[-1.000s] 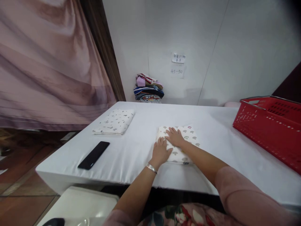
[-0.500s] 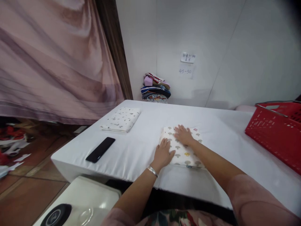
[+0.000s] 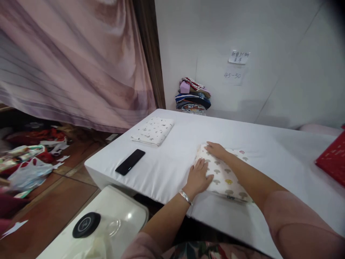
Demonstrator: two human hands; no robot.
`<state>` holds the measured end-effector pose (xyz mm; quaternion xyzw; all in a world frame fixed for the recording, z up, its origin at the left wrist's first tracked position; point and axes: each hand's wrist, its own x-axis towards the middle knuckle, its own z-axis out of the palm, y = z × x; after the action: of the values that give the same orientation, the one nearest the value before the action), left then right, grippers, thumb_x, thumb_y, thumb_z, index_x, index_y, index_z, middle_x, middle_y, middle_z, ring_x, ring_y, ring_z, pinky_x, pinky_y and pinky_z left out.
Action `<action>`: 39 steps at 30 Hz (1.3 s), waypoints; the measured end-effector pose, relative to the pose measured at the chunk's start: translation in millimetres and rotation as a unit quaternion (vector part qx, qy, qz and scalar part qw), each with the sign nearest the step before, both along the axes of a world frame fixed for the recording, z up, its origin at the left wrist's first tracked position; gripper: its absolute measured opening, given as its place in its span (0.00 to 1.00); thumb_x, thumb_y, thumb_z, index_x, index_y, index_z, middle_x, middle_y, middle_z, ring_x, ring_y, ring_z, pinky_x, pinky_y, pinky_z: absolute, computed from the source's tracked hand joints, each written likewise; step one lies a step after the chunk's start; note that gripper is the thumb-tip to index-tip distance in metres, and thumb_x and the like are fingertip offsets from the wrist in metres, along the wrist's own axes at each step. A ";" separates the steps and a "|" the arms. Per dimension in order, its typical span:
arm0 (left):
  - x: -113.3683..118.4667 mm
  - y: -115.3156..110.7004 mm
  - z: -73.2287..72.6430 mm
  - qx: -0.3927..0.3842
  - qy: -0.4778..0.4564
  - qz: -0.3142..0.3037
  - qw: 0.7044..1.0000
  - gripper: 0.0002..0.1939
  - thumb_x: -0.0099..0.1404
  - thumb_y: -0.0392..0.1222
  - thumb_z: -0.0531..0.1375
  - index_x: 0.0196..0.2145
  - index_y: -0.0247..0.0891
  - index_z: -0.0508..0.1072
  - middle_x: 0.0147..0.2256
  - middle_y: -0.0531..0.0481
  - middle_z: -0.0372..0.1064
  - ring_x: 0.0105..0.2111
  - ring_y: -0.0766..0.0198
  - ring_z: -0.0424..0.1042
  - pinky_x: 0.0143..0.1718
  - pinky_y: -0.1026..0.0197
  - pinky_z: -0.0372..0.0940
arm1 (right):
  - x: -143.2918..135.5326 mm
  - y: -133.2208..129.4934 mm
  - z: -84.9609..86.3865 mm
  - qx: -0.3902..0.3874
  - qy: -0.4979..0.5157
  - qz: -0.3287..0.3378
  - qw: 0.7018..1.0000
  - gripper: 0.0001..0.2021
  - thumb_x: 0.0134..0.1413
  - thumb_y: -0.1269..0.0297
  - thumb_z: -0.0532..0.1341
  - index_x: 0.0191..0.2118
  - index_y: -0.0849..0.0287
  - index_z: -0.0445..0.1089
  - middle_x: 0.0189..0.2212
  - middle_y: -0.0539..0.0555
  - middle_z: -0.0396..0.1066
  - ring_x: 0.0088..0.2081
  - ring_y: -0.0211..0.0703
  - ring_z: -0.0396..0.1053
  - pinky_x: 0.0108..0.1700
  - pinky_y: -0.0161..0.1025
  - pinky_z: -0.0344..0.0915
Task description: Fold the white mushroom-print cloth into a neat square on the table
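A folded white cloth [image 3: 221, 176] printed with grey-brown mushrooms, one of them yellow, lies on the white-covered table in front of me. My left hand [image 3: 198, 177], a silver bracelet at its wrist, rests on the cloth's near left edge with the fingers stretched out. Across the far left corner lies my right hand [image 3: 217, 150], palm down and fingers extended, its fingertips by the edge. Farther left is a second folded white cloth [image 3: 155, 131] with small dark prints, touched by neither hand.
A black phone [image 3: 130, 162] lies on the table [image 3: 185, 133] at the left. The red basket [image 3: 332, 158] stands at the right. Folded fabrics [image 3: 192, 97] are stacked behind the far edge. Near left is a white lidded surface with a black round knob [image 3: 86, 225]; bags [image 3: 31, 172] lie on the floor.
My right hand has slid left over the mushroom cloth to its far left corner. My left hand stays at the near left edge. The view has turned left.
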<state>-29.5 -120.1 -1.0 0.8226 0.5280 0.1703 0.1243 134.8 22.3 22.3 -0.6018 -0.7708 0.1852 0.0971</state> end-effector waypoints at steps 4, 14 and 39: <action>-0.4 -1.7 0.5 -0.007 -0.015 0.004 1.000 0.30 0.65 0.54 0.50 0.62 0.40 0.55 0.65 0.47 0.45 0.65 0.55 0.42 0.61 0.45 0.50 | -13.1 23.8 4.8 -0.020 0.020 0.028 0.999 0.26 0.51 0.55 0.57 0.55 0.60 0.67 0.55 0.57 0.66 0.55 0.50 0.63 0.55 0.39 0.58; -2.6 -3.2 -0.5 0.001 -0.045 0.000 0.999 0.30 0.65 0.54 0.50 0.61 0.39 0.55 0.65 0.47 0.45 0.65 0.56 0.41 0.61 0.46 0.49 | -21.3 27.7 -13.2 0.033 0.085 -0.026 0.995 0.14 0.48 0.56 0.56 0.33 0.59 0.74 0.31 0.52 0.75 0.34 0.44 0.70 0.36 0.35 0.61; -2.2 -0.3 0.3 -0.009 -0.040 0.006 0.999 0.30 0.65 0.54 0.51 0.61 0.40 0.55 0.64 0.47 0.48 0.65 0.56 0.42 0.62 0.46 0.48 | -9.0 -32.8 -4.7 0.165 -0.080 0.005 0.983 0.26 0.61 0.54 0.47 0.61 0.60 0.54 0.63 0.61 0.51 0.65 0.53 0.41 0.62 0.53 0.39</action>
<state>-31.7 -120.4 -0.7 0.8106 0.5295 0.1990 0.1514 125.8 -10.5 17.6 -0.5869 -0.7988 0.0067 0.1323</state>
